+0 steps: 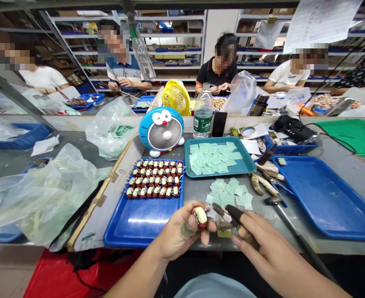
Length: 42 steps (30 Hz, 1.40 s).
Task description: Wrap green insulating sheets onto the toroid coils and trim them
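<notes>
1. Table (197,194) — blue tray (145,231) bears ranked rows of coils (154,179); teal tray (219,155) holds loose green slips (213,159).
2. Left hand (179,234): fingers pinch one coil (200,217) above the table.
3. Right hand (263,248): fingers pressed together beside it, on something dark, unclear.

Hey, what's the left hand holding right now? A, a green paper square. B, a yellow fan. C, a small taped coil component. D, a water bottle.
C. The left hand grips a small taped coil component, matching those lined up on the blue tray.
</notes>
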Each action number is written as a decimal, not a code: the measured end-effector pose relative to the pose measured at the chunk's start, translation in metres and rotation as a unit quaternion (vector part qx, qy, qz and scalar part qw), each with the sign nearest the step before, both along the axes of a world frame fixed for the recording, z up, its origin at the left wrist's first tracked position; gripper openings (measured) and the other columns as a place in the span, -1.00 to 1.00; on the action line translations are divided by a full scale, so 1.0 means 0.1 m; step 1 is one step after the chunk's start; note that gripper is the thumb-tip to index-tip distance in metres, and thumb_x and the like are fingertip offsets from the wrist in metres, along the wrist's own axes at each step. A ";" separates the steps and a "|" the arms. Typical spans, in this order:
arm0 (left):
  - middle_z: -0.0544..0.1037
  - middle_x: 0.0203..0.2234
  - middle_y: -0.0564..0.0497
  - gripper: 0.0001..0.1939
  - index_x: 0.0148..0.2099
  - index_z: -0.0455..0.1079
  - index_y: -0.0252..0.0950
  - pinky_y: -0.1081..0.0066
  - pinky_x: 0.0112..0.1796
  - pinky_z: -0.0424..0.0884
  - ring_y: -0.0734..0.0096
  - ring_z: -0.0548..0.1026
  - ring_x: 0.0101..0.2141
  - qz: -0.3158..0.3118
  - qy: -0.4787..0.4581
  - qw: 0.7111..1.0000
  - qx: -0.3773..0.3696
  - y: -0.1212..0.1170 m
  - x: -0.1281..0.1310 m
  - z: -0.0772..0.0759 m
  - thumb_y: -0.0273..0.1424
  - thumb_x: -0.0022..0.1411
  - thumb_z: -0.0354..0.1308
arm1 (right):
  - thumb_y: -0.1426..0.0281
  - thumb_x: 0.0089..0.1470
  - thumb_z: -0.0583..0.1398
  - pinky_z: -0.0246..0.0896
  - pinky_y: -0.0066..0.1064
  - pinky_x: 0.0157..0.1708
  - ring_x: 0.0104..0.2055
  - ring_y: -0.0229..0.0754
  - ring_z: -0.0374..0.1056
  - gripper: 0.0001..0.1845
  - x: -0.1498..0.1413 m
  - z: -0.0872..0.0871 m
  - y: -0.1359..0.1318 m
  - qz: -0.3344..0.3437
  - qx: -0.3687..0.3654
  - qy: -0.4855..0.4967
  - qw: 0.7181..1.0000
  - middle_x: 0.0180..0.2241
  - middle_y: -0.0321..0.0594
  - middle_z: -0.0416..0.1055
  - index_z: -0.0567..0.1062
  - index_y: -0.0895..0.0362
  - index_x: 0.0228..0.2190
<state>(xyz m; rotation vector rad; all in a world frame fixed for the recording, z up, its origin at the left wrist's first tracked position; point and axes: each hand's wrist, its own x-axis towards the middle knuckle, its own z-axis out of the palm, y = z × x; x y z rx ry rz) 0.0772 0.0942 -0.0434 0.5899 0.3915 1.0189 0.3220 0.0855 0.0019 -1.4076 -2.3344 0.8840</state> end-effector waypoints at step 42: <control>0.55 -0.12 -0.07 -0.59 0.06 0.31 -0.20 0.26 -0.11 0.47 0.23 0.52 -0.12 0.254 0.579 0.618 0.467 0.22 -0.15 0.16 -0.60 0.21 0.21 | 0.28 0.36 0.09 0.26 -0.22 -0.16 -0.16 -0.08 0.28 -0.89 0.04 -0.34 -0.16 -0.062 0.041 0.037 0.997 -0.21 -0.18 0.29 0.31 0.04 -0.15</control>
